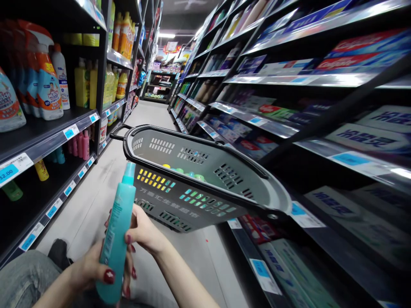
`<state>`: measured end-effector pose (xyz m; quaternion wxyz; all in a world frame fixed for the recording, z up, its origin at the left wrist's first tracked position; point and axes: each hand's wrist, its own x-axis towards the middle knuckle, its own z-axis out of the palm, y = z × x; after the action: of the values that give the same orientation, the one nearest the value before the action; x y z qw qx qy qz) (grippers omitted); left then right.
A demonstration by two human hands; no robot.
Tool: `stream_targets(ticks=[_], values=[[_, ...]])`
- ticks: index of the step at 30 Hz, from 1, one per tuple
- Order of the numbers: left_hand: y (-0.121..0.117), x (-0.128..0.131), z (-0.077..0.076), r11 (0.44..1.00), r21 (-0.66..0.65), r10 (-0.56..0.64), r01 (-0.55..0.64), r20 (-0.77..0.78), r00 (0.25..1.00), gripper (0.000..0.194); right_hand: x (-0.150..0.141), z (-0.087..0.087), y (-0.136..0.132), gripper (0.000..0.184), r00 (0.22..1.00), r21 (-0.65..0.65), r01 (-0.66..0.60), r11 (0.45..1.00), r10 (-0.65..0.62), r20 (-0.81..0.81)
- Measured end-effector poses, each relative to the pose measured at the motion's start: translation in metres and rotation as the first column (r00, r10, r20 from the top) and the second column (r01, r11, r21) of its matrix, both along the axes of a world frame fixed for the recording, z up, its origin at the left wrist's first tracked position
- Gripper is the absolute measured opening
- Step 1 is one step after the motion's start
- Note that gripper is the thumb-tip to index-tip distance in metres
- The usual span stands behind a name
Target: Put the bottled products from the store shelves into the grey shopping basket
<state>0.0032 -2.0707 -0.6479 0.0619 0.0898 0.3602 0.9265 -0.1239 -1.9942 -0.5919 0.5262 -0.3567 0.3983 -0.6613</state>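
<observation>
Both my hands are wrapped round a slim turquoise bottle (117,231) with a tapered cap, held tilted in front of me. My left hand (84,265) grips its lower part, the thumb across the front near the base. Higher up, my right hand (143,231) closes on the bottle's side, some of its fingers hidden behind it. Just beyond the bottle stands a grey shopping basket (192,205) with a black rim and slotted walls. Yellow, green and turquoise items (189,174) show inside it, partly hidden by the near wall.
Shelves on the left hold spray bottles (48,85), yellow bottles (82,83) and pink bottles (84,145). On the right, shelves carry toothpaste boxes (349,60) and other cartons, blurred. A pale floor (144,113) runs down the aisle. My bent knee (24,278) is at lower left.
</observation>
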Motion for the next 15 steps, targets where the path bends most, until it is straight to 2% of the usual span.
stream_targets(ticks=[1, 3, 4, 5, 6, 7, 9, 11, 13, 15], values=[[-0.001, -0.001, 0.001, 0.985, -0.134, 0.121, -0.111, 0.074, 0.99, 0.049, 0.002, 0.004, -0.001, 0.065, 0.988, 0.02, 0.109, 0.994, -0.106, -0.116], [-0.001, -0.003, 0.003, 0.883, -0.381, 0.361, -0.273, 0.18, 0.915, 0.041, 0.004, 0.011, -0.002, 0.055, 0.873, 0.034, 0.311, 0.95, -0.271, -0.406], [-0.001, -0.004, 0.003, 0.84, -0.451, 0.426, -0.301, 0.207, 0.88, 0.037, 0.003, 0.014, -0.002, 0.045, 0.79, 0.038, 0.376, 0.926, -0.299, -0.536], [0.0, -0.006, 0.003, 0.829, -0.469, 0.449, -0.305, 0.234, 0.862, 0.033, 0.002, 0.016, -0.001, 0.036, 0.724, 0.047, 0.406, 0.913, -0.29, -0.626], [0.001, -0.007, 0.003, 0.851, -0.439, 0.429, -0.29, 0.259, 0.865, 0.029, 0.001, 0.017, 0.0, 0.031, 0.703, 0.067, 0.394, 0.917, -0.254, -0.665], [0.002, -0.007, 0.003, 0.888, -0.372, 0.384, -0.268, 0.282, 0.879, 0.025, 0.0, 0.017, 0.0, 0.031, 0.732, 0.099, 0.342, 0.935, -0.199, -0.651], [0.003, -0.007, 0.001, 0.955, -0.189, 0.28, -0.23, 0.307, 0.91, 0.023, 0.0, 0.015, 0.001, 0.04, 0.855, 0.16, 0.177, 0.971, -0.071, -0.514], [0.004, -0.006, 0.0, 0.982, -0.031, 0.188, -0.187, 0.297, 0.936, 0.026, 0.004, 0.012, -0.001, 0.048, 0.926, 0.19, 0.081, 0.978, -0.004, -0.377], [0.002, -0.006, -0.002, 0.987, 0.024, 0.146, -0.158, 0.271, 0.952, 0.029, 0.007, 0.014, -0.002, 0.044, 0.932, 0.201, 0.122, 0.972, -0.043, -0.359], [0.0, -0.006, -0.005, 0.986, -0.048, 0.167, -0.16, 0.241, 0.956, 0.039, -0.001, 0.026, -0.001, 0.04, 0.875, 0.154, 0.281, 0.947, -0.187, -0.446]])
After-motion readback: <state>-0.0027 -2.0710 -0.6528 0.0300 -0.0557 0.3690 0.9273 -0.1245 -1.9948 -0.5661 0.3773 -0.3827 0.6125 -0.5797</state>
